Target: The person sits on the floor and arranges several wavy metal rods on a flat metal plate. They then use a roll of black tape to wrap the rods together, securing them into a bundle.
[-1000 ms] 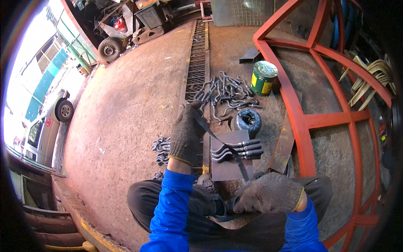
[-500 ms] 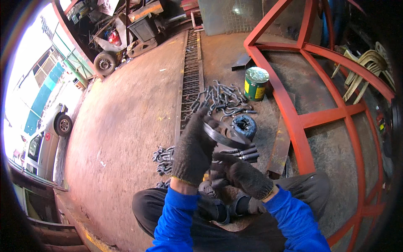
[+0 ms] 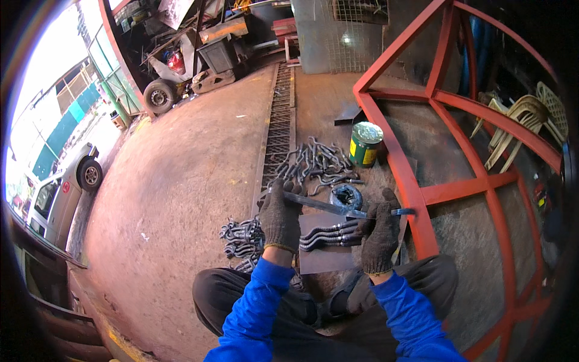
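Both my hands wear dark knitted gloves. A dark grey flat strip (image 3: 325, 204) is stretched between them, slanting slightly down to the right. My left hand (image 3: 280, 220) is closed round its left part. My right hand (image 3: 380, 238) grips it farther along, and a short end sticks out beyond the fingers. Below the strip, several wavy dark metal rods (image 3: 329, 235) lie side by side on a grey metal plate (image 3: 325, 262); my right hand hides part of their right ends. Just behind the strip sits a blue-black coil (image 3: 357, 194) on the floor.
Loose bent rods (image 3: 313, 160) lie heaped ahead, beside a floor grating (image 3: 278, 120). Stacked rods (image 3: 241, 235) are left of my left hand. A green can (image 3: 365, 145) stands by a large red metal frame (image 3: 443, 193) on the right. My bent legs (image 3: 416, 283) are close below.
The strip was looped between my hands and is now drawn out fairly straight. My right hand has moved up and right, away from my left. The rods on the plate show more fully.
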### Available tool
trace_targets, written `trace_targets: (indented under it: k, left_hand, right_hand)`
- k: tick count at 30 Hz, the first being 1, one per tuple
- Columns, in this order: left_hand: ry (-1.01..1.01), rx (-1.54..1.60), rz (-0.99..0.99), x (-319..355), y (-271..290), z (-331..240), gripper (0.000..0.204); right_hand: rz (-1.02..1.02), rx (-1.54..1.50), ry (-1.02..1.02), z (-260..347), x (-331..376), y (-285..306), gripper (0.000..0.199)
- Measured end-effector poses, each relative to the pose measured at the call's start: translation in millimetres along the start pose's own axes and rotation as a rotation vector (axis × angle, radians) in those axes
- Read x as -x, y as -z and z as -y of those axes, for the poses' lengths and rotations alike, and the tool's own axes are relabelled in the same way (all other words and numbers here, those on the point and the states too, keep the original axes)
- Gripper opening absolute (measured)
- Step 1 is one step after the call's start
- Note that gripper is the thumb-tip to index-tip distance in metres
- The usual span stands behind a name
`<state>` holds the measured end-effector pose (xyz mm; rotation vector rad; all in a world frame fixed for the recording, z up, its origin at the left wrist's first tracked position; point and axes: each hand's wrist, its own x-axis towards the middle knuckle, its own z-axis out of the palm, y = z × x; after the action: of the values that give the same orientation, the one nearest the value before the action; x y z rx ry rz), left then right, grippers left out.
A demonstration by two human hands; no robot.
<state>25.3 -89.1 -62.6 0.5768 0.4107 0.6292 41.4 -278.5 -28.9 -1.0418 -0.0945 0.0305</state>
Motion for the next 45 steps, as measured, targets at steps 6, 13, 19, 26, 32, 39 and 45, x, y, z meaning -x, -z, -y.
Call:
trace_targets:
  k: [6,13,19,26,32,39,45]
  left_hand:
    - [0.105,-0.398,0.097,13.8,-9.5,-13.6,0.029]
    - [0.264,-0.406,0.157,27.1,8.1,0.6,0.028]
    - [-0.026,-0.246,-0.065,38.5,-4.2,16.9,0.021]
    - [-0.071,-0.379,-0.310,19.3,24.5,7.6,0.026]
    - [0.000,-0.450,-0.097,15.5,29.5,24.3,0.029]
    - [0.368,-0.260,0.141,25.3,25.2,28.0,0.034]
    - [0.305,-0.646,0.480,34.0,24.7,14.3,0.028]
  right_hand:
    - [0.238,-0.127,-0.075,16.2,-3.5,5.9,0.051]
    - [0.132,0.463,0.250,18.6,-18.0,40.0,0.043]
    - [0.302,0.747,0.357,-4.1,-15.5,67.1,0.035]
    - [0.302,-0.002,-0.049,43.4,12.1,7.6,0.031]
    - [0.411,0.165,0.404,28.4,-9.7,29.8,0.036]
    - [0.616,-0.526,-0.115,51.7,-21.9,39.4,0.032]
    - [0.457,0.722,0.141,41.9,-9.9,28.5,0.022]
